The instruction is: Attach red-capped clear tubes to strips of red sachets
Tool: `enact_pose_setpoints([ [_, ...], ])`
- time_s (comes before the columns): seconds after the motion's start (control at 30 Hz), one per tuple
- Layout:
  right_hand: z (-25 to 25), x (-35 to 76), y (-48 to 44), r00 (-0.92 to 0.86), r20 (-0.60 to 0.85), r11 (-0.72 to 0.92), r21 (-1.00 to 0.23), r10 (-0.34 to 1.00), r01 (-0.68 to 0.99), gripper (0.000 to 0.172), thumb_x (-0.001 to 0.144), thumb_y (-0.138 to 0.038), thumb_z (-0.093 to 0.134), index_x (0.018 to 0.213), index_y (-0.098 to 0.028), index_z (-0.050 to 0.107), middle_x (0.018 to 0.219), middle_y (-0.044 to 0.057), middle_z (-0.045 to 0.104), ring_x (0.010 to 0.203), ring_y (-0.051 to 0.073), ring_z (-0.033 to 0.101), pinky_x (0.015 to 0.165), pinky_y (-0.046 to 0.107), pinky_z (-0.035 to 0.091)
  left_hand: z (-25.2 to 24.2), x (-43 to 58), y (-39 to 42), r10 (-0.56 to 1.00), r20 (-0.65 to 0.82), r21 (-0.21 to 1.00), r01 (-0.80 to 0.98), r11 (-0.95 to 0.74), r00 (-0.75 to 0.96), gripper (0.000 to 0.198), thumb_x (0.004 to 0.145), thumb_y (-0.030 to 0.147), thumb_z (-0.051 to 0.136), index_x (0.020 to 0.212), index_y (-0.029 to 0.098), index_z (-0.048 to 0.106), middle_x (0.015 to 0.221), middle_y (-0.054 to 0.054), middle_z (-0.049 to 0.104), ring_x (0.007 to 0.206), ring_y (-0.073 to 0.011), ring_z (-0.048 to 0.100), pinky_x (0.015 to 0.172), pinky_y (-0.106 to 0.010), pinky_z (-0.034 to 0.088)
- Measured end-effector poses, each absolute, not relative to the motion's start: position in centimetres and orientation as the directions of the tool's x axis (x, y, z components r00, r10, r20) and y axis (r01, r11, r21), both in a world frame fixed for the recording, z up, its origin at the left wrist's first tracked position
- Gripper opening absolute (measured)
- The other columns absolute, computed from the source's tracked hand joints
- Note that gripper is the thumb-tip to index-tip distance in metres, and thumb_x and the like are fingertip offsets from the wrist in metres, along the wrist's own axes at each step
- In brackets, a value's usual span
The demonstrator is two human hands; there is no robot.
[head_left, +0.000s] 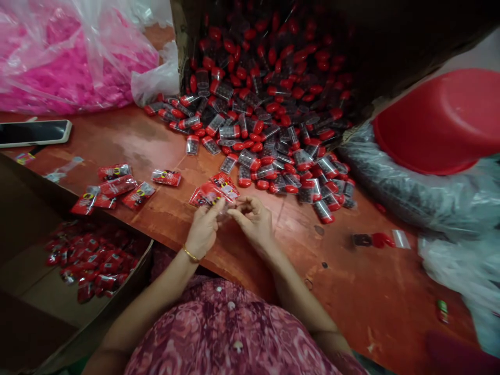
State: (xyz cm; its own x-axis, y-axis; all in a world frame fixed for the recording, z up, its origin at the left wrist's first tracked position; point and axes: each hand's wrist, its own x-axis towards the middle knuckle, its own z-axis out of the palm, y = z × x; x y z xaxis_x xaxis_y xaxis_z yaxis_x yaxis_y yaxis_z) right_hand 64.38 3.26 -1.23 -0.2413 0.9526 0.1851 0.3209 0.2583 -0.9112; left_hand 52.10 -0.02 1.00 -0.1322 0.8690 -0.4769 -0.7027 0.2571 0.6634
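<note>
In the middle of the table, my left hand (202, 229) is closed with its thumb pressed on a small printed plastic bag (213, 195), red with a clear end. My right hand (255, 223) pinches at the clear end of that bag, its fingertips close to the left thumb. Another red printed bag (225, 183) lies just beyond the fingers. Past my hands spreads a heap of clear containers with red caps (250, 159). To the left lie several filled red packets (119, 185), with one more packet (166, 177) nearer my hands.
A large carton (178, 41) on its side spills the containers. An open carton (144, 258) with red packets stands lower left. A phone (35, 133) and a bag of pink pieces (78, 78) are at left. A red tub (437, 122) rests on plastic bags (394, 177) at right.
</note>
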Motion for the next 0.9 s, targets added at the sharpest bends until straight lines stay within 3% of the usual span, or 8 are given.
enact_pose_setpoints([
  [0.1,-0.2,65.6,7.4,-0.285,0.346,0.439,-0.541,0.894,0.718,0.033,0.081,-0.044,0.057,0.102,-0.018,0.059,0.104,0.013,0.066,0.101,0.028,0.056,0.089,0.045,0.042,1.3,48.0,0.7,0.782,-0.485,0.660,-0.750,0.035,-0.391,0.022,0.073,0.041,0.066,0.073,0.019,0.065,0.077,-0.002,0.072,0.082,-0.0139,0.067,0.078,-0.025,0.051],
  [0.23,-0.9,67.8,11.4,-0.367,0.312,0.438,-0.201,0.876,0.876,0.037,0.085,-0.030,0.052,0.119,-0.016,0.054,0.131,0.016,0.052,0.122,0.034,0.041,0.100,0.057,0.025,1.3,42.3,1.0,0.531,-0.438,0.685,-0.652,-0.325,-0.725,0.040,0.089,0.047,0.038,0.065,0.025,0.062,0.083,0.002,0.072,0.100,-0.0089,0.063,0.085,-0.019,0.049],
  [0.4,-3.6,70.1,9.0,-0.425,0.320,0.485,-0.135,0.846,0.864,0.031,0.089,-0.027,0.045,0.117,-0.020,0.058,0.125,0.011,0.059,0.121,0.029,0.043,0.103,0.053,0.020,1.1,43.5,1.1,0.633,-0.278,0.843,-0.499,-0.199,-0.723,0.034,0.075,0.056,0.054,0.077,0.025,0.067,0.095,-0.001,0.071,0.106,-0.0162,0.061,0.089,-0.027,0.048],
  [0.53,-4.4,71.8,5.6,-0.453,0.370,0.514,-0.081,0.811,0.854,0.030,0.090,-0.022,0.043,0.115,-0.022,0.060,0.121,0.009,0.062,0.122,0.025,0.044,0.104,0.049,0.020,0.2,47.5,2.8,0.892,0.023,0.989,0.142,0.046,-0.451,0.027,0.067,0.040,0.070,0.089,0.024,0.071,0.105,-0.006,0.069,0.116,-0.0253,0.054,0.102,-0.039,0.036],
  [0.6,-4.5,72.4,4.8,-0.466,0.398,0.530,-0.060,0.790,0.846,0.030,0.089,-0.022,0.045,0.115,-0.021,0.059,0.123,0.009,0.060,0.124,0.024,0.044,0.105,0.047,0.022,-0.5,48.6,4.0,0.939,0.138,0.875,0.483,0.033,-0.314,0.027,0.068,0.037,0.071,0.091,0.024,0.072,0.123,-0.008,0.061,0.128,-0.0301,0.041,0.109,-0.046,0.023],
  [0.7,-4.8,73.0,4.4,-0.465,0.462,0.538,-0.031,0.755,0.842,0.030,0.085,-0.026,0.050,0.113,-0.020,0.059,0.126,0.011,0.058,0.124,0.025,0.044,0.104,0.045,0.026,-1.6,49.1,5.2,0.977,0.110,0.631,0.773,0.073,-0.181,0.023,0.072,0.034,0.068,0.091,0.023,0.073,0.133,-0.009,0.053,0.134,-0.0344,0.031,0.110,-0.053,0.016],
  [0.8,-4.8,73.1,4.3,-0.456,0.514,0.539,-0.016,0.727,0.842,0.029,0.083,-0.030,0.054,0.110,-0.019,0.061,0.125,0.012,0.058,0.123,0.026,0.045,0.103,0.045,0.028,-2.3,49.2,5.4,0.989,0.057,0.448,0.889,0.097,-0.137,0.022,0.081,0.034,0.057,0.093,0.025,0.073,0.129,-0.008,0.057,0.133,-0.0344,0.033,0.108,-0.055,0.020],
  [0.9,-4.3,72.5,3.8,-0.417,0.550,0.548,-0.092,0.724,0.831,0.026,0.082,-0.030,0.056,0.105,-0.019,0.062,0.122,0.012,0.060,0.120,0.026,0.048,0.101,0.045,0.030,-2.6,49.2,4.8,0.990,0.077,0.401,0.913,0.078,-0.118,0.026,0.084,0.035,0.051,0.097,0.027,0.072,0.129,-0.008,0.057,0.131,-0.0341,0.036,0.106,-0.055,0.024],
])
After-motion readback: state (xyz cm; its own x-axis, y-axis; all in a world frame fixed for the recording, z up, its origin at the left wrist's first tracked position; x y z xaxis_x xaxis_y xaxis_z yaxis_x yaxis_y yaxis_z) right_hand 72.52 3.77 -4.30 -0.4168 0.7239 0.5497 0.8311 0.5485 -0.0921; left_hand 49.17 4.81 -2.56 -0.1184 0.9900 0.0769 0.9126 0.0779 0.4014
